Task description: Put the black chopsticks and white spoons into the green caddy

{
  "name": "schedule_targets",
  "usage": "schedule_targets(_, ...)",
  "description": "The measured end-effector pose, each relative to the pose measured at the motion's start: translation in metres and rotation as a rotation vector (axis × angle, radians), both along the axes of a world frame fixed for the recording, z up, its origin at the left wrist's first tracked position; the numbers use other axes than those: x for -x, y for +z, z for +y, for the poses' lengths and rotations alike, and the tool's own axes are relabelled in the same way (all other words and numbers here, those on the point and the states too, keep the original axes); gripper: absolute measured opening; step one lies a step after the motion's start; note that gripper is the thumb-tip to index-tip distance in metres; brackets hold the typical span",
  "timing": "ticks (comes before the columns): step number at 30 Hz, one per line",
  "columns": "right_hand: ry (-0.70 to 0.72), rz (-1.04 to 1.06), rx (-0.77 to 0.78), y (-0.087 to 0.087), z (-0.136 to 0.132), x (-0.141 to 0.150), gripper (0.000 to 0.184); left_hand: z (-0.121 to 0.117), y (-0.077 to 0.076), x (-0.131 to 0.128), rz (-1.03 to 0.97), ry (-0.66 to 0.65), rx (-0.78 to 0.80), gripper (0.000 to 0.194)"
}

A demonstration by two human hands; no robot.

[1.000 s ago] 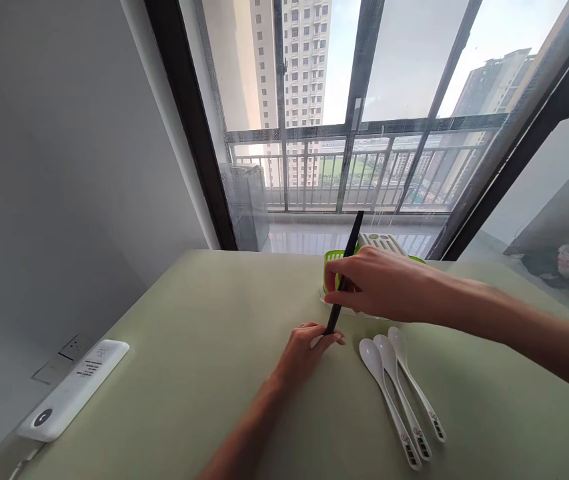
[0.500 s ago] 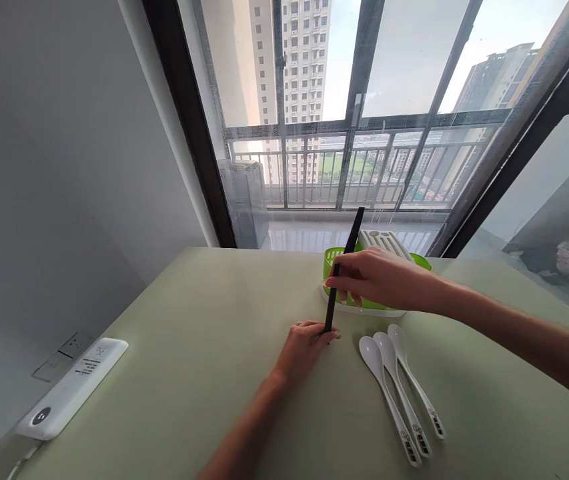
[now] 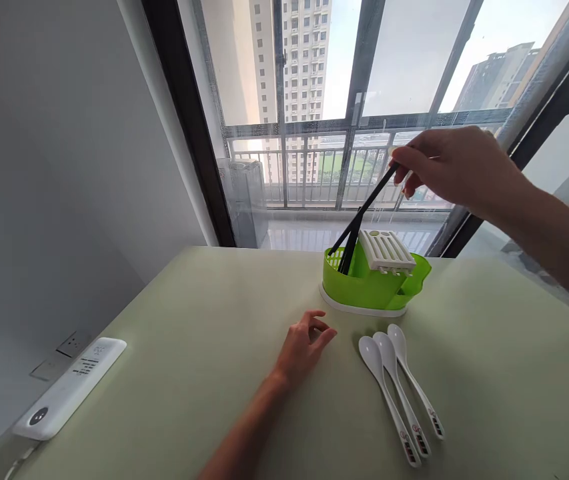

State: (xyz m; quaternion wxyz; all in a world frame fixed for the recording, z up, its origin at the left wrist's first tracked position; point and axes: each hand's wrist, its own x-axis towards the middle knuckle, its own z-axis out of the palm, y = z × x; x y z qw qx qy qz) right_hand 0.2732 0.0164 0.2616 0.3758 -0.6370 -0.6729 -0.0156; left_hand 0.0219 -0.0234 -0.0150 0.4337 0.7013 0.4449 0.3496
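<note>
Item, right hand [image 3: 457, 163]: raised above the far edge of the table, thumb and fingers pinched closed on the upper end of a long, thin black stick [image 3: 375, 193]. The stick slanted down to the left, its lower end at the lattice-sided left compartment of the holder.

Item, left hand [image 3: 300, 347]: low over the table, just in front of the holder, fingers curled and a small gap between thumb and fingertips, nothing gripped.

Item, bright green plastic utensil holder [image 3: 364, 290]: upright on a white oval base, with a white slotted rack [image 3: 387, 248] on top. Other black sticks [image 3: 349, 252] leaned in its left compartment, crossed by the gripped one.

Item, three glossy white spoons [image 3: 393, 383]: side by side in front of the holder, bowls toward it, dark markings on the handle ends.

Item, pale green smooth-topped table [image 3: 189, 360]: it bore the holder and spoons.

Item, long white rounded device [image 3: 71, 387]: at the table's left edge.
</note>
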Motion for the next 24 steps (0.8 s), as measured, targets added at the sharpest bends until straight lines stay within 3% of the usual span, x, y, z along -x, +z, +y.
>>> schedule_targets(3, 0.003, -0.074, 0.017, -0.011, 0.015, -0.002, 0.034, 0.000, -0.001, 0.001, 0.031, -0.011, -0.012, 0.037)
schedule_targets(10, 0.125, -0.042, 0.226, -0.071, 0.061, 0.005, 0.035, 0.001, -0.003, 0.001, 0.055, -0.038, -0.026, 0.034)
schedule_targets(14, 0.120, -0.029, 0.304, -0.092, 0.078, 0.006, 0.034, 0.001, -0.001, 0.001, 0.064, -0.041, -0.030, 0.032)
schedule_targets(17, 0.019, -0.074, 0.238, -0.092, 0.076, 0.008, 0.029, 0.001, 0.000, 0.002, 0.063, -0.044, -0.035, 0.031)
schedule_targets(20, -0.068, -0.166, 0.092, -0.081, 0.061, 0.012, 0.035, 0.001, 0.000, 0.001, 0.058, -0.047, -0.040, 0.029)
schedule_targets(24, 0.063, -0.281, 0.034, -0.068, 0.023, 0.025, 0.028, 0.001, 0.000, 0.000, 0.051, -0.048, -0.050, 0.027)
